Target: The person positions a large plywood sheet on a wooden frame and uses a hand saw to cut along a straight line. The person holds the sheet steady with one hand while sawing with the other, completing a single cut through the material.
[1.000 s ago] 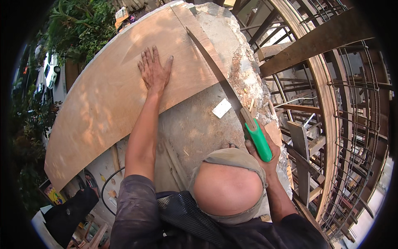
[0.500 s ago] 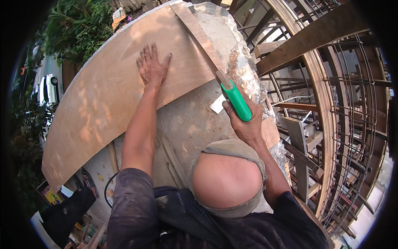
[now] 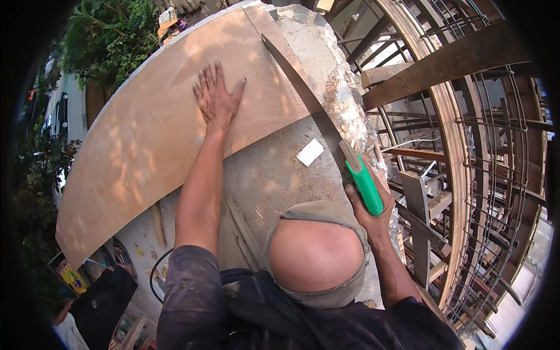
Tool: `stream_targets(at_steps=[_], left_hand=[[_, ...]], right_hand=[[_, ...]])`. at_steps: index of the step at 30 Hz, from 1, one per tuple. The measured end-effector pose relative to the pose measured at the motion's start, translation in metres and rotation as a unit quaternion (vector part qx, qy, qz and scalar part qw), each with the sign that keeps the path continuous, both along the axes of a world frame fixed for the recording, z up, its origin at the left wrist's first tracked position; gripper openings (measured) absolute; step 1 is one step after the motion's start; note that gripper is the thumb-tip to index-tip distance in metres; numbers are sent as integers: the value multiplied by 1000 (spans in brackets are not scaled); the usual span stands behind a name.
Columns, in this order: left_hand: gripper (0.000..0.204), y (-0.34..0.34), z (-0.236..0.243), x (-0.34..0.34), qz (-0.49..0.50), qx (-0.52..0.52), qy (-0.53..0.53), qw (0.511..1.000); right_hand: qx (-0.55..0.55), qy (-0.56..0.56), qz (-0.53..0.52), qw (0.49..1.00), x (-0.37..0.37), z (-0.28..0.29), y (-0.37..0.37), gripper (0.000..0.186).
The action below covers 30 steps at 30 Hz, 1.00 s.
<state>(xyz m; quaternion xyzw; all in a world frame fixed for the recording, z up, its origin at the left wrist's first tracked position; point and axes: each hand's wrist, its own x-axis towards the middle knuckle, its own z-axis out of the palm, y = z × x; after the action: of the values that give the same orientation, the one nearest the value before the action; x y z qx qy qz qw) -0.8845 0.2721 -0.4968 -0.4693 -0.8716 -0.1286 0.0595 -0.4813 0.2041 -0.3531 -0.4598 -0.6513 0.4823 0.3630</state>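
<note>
A large thin plywood sheet (image 3: 146,128) with a curved far edge lies on a concrete slab. My left hand (image 3: 219,96) rests flat on it, fingers spread. In my right hand (image 3: 378,224) is a handsaw (image 3: 318,111), gripped by its green handle. The saw blade slants across the sheet's right end, its tip over the plywood and its handle end beyond the near edge. A line runs along the sheet near this end from the far edge, partly hidden by the blade. Below the near edge lies a small white rectangular piece (image 3: 310,152).
My bare knee (image 3: 318,254) shows through torn khaki cloth, close to my right forearm. The slab's broken edge (image 3: 344,87) drops off at right, beside timber beams (image 3: 437,64) and a rebar cage (image 3: 501,175). Leafy plants (image 3: 108,44) grow at far left. A stick (image 3: 158,224) pokes from under the sheet.
My right hand has pulled the saw back toward me and to the right, baring more of the blade past the sheet's near edge. My left hand stays in place.
</note>
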Motion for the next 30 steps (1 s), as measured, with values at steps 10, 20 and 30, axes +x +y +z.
stream_targets(at_steps=[10, 20, 30], left_hand=[[100, 13, -9, 9, -6, -12, -9, 1000], [101, 18, -21, 14, -13, -10, -6, 1000], [102, 40, 0, 23, -23, 8, 2, 1000]], right_hand=[[-33, -11, -15, 999, -23, -14, 30, 57], [-62, -21, 2, 998, -67, -33, 91, 53], [-27, -4, -6, 1000, -65, -26, 99, 53]])
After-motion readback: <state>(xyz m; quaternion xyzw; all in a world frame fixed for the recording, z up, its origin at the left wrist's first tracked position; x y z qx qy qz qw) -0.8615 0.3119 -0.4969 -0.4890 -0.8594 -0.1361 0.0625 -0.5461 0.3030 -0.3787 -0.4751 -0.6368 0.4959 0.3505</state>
